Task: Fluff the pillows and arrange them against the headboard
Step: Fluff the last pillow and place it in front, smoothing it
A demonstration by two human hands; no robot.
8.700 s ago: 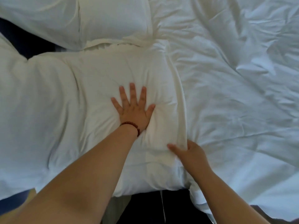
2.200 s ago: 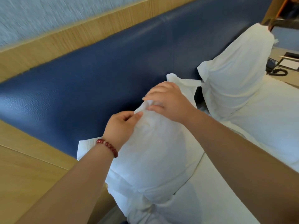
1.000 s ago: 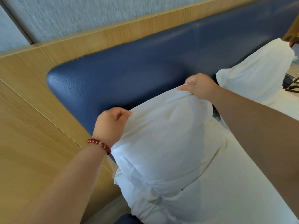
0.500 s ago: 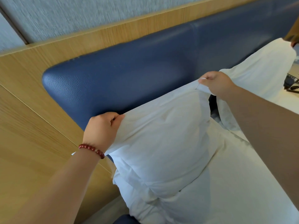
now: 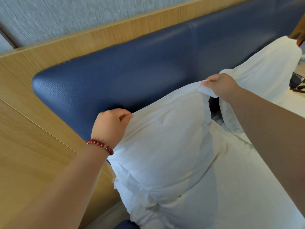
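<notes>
Nearby, gripped pillow (image 5: 165,146), second pillow (image 5: 264,71) (propped), headboard (image 5: 132,71)

The pillow (image 5: 165,154), pressed flat earlier, now stands upright against the headboard (image 5: 132,71). Your left hand (image 5: 110,127) and right hand (image 5: 220,87) spread from its top middle to the corners, pinching.

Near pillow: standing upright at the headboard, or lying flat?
Upright. The near pillow stands on its lower edge before the blue headboard, top corners pinched by the left hand and right hand.
</notes>
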